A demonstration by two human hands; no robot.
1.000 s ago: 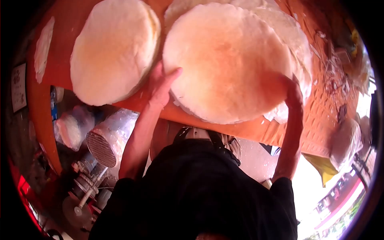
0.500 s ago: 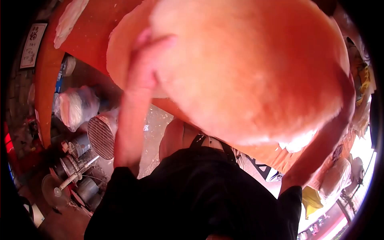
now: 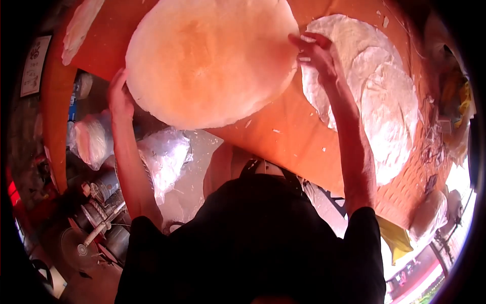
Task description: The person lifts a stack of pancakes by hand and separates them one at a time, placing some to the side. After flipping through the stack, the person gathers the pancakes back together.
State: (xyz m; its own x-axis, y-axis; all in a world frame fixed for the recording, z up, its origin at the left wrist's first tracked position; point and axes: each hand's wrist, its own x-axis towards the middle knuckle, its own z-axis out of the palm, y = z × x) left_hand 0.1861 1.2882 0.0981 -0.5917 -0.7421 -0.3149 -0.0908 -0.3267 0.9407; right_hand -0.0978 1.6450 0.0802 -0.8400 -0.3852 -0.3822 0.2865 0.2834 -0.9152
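Note:
A large round, pale, flat sheet (image 3: 212, 66) lies at the top centre over the orange surface, slightly past its near edge. My left hand (image 3: 121, 96) grips the sheet's left rim, fingers partly hidden behind it. At the right rim, my right hand (image 3: 319, 53) has its fingers apart, with the fingertips close to or touching the edge; no grip shows. To the right of my right hand lie more pale, wrinkled sheets (image 3: 387, 101), overlapping one another.
The orange table (image 3: 288, 137) has small scraps on it. Another pale piece (image 3: 83, 28) lies at upper left. Plastic-wrapped bundles (image 3: 91, 142) and a machine with a wheel (image 3: 101, 223) stand lower left. A yellow bag (image 3: 395, 240) hangs at lower right.
The round sheet has moved left and away from the camera, uncovering the wrinkled sheets. My left hand has shifted left to its rim; my right hand has moved up and left, now with fingers apart.

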